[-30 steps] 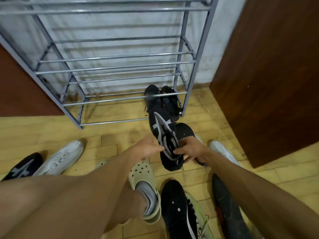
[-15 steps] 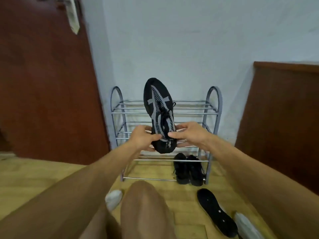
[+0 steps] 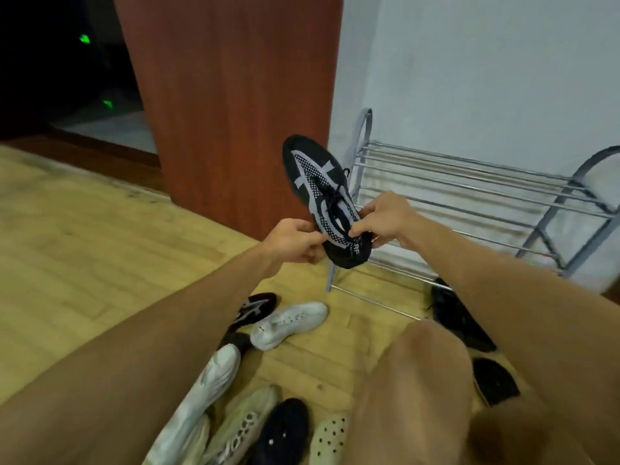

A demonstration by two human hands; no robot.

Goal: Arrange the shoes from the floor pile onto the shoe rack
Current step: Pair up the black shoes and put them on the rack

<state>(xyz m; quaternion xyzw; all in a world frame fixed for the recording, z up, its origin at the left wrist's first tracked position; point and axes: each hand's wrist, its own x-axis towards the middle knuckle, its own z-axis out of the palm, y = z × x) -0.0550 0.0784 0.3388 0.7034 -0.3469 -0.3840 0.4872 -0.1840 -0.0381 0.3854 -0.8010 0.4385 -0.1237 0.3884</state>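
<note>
Two hands pinch the heel of a black-and-grey sneaker [image 3: 318, 182] at frame centre, left hand [image 3: 295, 239] and right hand [image 3: 385, 219] with fingers curled. Its white heel-tab lettering shows only "RF".

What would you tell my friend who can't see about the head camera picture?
The left hand and right hand grip a black-and-grey sneaker by its heel, near a metal shoe rack. More shoes lie on the wooden floor.

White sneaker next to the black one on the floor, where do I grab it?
Probably best: pinch the heel collar of the white sneaker from above. Its laced top faces up, heel nearer you, toe toward the shoe rack.
</note>
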